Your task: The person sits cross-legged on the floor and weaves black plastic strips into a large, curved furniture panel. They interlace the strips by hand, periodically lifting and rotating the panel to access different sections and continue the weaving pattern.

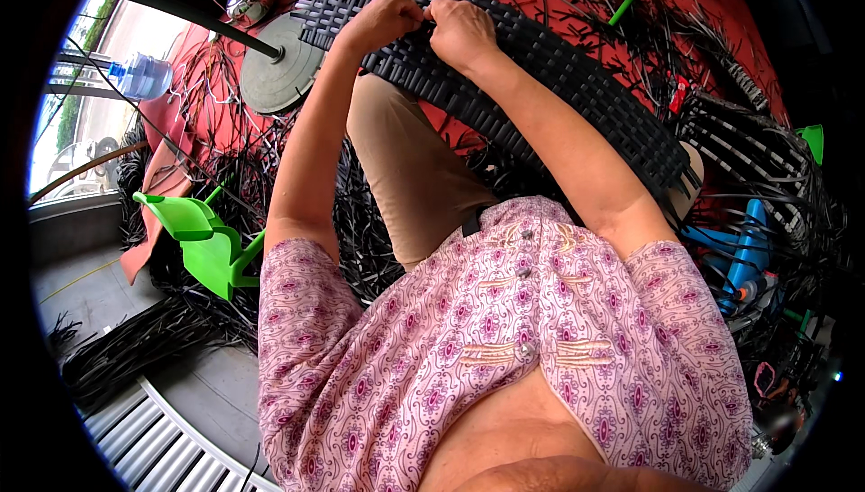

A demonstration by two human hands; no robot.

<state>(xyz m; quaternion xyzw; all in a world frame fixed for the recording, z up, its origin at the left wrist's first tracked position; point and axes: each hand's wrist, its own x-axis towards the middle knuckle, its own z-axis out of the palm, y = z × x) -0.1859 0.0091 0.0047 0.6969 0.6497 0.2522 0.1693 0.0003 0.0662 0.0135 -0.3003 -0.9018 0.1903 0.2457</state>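
A long black woven wicker panel (577,86) lies across my lap, running from the upper left to the right. My left hand (383,19) and my right hand (459,31) meet at its upper edge, knuckles close together. Both hands pinch the black strips of the weave with the fingers curled in. The fingertips are hidden behind the knuckles. My beige trousers (405,168) show under the panel.
Loose black strips (225,186) cover the red floor mat (721,14). A grey round stand base (279,68) with a black pole sits upper left. A green plastic stool (212,244) lies at left, a water bottle (144,76) beyond it, blue tools (743,258) at right.
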